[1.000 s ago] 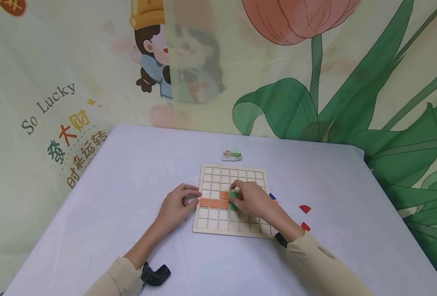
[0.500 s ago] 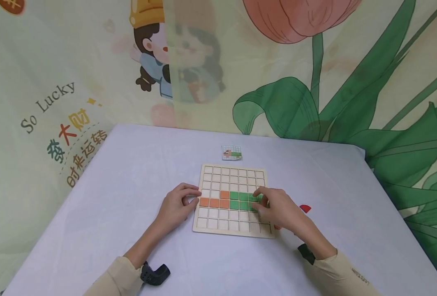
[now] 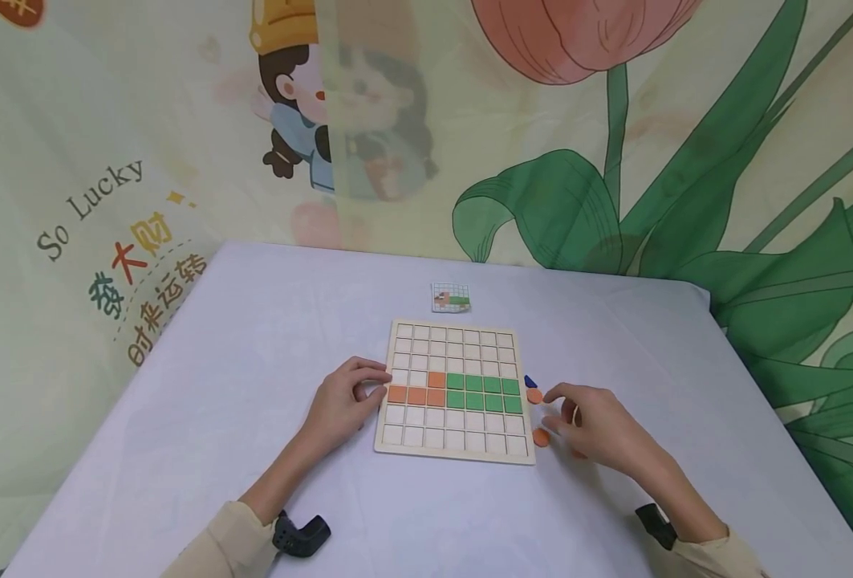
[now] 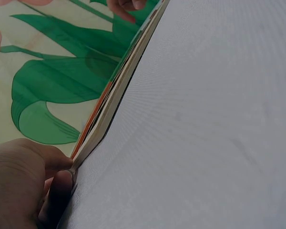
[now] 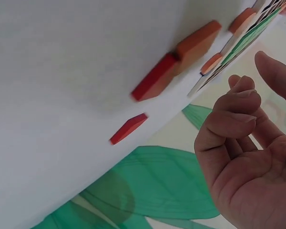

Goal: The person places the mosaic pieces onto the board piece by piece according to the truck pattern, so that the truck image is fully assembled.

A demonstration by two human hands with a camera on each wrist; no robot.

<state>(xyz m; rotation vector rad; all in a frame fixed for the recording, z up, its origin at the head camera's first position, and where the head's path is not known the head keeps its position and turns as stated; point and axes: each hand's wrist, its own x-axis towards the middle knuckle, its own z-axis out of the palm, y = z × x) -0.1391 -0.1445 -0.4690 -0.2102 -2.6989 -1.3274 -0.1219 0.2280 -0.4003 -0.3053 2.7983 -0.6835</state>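
Observation:
A square wooden grid board (image 3: 455, 437) lies on the table with a row of green square tiles (image 3: 483, 392) two deep and several orange square tiles (image 3: 416, 396) in its cells. My left hand (image 3: 343, 399) holds the board's left edge between thumb and forefinger; in the left wrist view those fingertips meet at the rim. Right of the board hovers my right hand (image 3: 599, 425), fingers loosely bent, thumb and forefinger apart, holding nothing. Near its fingertips lie a round orange piece (image 3: 534, 396), another round orange piece (image 3: 541, 437) and a blue piece (image 3: 530, 381).
A small picture card (image 3: 451, 298) with a coloured grid lies behind the board. Two red pieces (image 5: 155, 78) (image 5: 128, 129) and a larger orange piece (image 5: 199, 45) show in the right wrist view. A printed cloth backdrop (image 3: 542, 136) stands behind the white-covered table (image 3: 289, 321).
My right hand has moved right from the middle of the board to beyond its right edge, uncovering the green tiles and the loose pieces. My left hand has stayed at the board's left edge.

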